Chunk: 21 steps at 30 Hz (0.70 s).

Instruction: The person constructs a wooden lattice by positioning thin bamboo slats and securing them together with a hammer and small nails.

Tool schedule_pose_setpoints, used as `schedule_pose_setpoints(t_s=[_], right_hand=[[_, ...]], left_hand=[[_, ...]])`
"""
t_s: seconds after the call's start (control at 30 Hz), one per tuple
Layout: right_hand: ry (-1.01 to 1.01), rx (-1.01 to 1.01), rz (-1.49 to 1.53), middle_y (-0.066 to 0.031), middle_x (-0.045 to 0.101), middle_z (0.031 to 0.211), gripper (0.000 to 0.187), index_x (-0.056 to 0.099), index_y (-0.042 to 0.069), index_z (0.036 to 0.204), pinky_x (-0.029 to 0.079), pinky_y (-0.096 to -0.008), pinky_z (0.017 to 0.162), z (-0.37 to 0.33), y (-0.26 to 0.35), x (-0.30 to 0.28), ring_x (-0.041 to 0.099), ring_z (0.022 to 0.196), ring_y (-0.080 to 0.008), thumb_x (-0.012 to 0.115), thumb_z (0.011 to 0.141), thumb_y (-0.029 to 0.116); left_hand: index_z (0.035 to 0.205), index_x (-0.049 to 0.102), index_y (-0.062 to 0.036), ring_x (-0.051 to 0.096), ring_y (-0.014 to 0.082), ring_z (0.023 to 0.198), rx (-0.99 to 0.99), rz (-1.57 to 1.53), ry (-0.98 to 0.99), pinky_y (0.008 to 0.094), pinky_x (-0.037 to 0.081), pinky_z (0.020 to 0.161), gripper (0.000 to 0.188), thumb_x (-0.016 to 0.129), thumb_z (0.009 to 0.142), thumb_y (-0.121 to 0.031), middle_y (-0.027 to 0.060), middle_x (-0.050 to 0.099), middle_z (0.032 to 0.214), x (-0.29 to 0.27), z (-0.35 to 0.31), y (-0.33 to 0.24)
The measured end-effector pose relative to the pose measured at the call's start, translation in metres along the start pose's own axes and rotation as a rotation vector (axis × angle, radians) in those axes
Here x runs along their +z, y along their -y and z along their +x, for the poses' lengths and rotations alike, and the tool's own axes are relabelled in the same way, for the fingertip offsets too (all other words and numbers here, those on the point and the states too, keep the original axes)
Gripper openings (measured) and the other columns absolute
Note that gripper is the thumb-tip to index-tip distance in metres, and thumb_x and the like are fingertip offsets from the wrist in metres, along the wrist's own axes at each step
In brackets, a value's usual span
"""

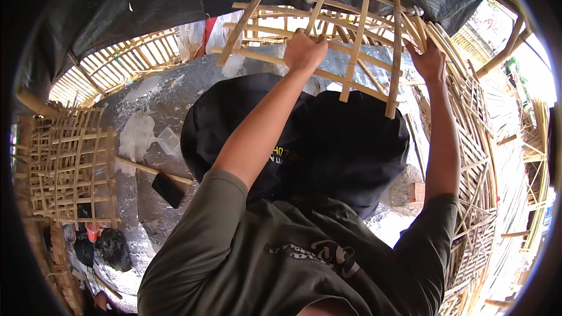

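Note:
A bamboo lattice panel (357, 47) of crossed slats is raised in front of me, above my dark-clothed knees. My left hand (305, 52) is closed around one of its upright slats, left of the panel's middle. Beyond the panel's right edge, my right hand (429, 61) is closed around the wooden handle of what looks like a hammer (415, 11), its shiny metal head pointing up and away. The bamboo strips behind that hand partly blend with the handle.
Stacked bamboo lattice (471, 181) lines my right side. More lattice panels (70, 164) stand at left, near black plastic bags (113, 248). A dark flat object (168, 189) and a bamboo stick (153, 171) lie on the stained floor (143, 90). Black sheeting (117, 9) hangs ahead.

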State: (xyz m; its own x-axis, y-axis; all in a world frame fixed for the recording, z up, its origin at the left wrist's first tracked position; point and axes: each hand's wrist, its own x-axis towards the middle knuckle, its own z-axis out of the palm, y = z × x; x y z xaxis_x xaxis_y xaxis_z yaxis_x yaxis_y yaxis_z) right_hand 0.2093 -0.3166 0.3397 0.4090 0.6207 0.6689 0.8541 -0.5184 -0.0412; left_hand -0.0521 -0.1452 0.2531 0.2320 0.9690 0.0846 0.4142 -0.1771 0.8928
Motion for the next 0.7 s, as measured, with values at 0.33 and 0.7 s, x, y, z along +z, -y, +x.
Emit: schedule_pose_setpoints(t_s=[0.33, 0.7], right_hand=[[-0.084, 0.13, 0.434, -0.0051, 0.062, 0.062, 0.053, 0.07, 0.01, 0.092, 0.051, -0.0382, 0.06, 0.006, 0.054, 0.014, 0.067, 0.062, -0.0237, 0.071, 0.082, 0.062], [0.401, -0.111, 0.46, -0.0217, 0.07, 0.087, 0.023, 0.068, 0.012, 0.101, 0.055, -0.054, 0.072, -0.035, 0.13, 0.172, 0.067, 0.082, -0.0453, 0.062, 0.093, 0.033]], left_hand=[[0.123, 0.049, -0.0028, 0.071, 0.0386, 0.085, -0.107, 0.039, -0.205, 0.0499, 0.057, 0.073, 0.052, 0.075, 0.086, -0.028, 0.0203, 0.07, 0.091, 0.109, -0.017, 0.025], [0.129, 0.044, 0.0001, 0.067, 0.0401, 0.087, -0.23, 0.033, -0.217, 0.0507, 0.053, 0.074, 0.048, 0.063, 0.09, -0.02, 0.0223, 0.065, 0.096, 0.23, -0.01, 0.083]])
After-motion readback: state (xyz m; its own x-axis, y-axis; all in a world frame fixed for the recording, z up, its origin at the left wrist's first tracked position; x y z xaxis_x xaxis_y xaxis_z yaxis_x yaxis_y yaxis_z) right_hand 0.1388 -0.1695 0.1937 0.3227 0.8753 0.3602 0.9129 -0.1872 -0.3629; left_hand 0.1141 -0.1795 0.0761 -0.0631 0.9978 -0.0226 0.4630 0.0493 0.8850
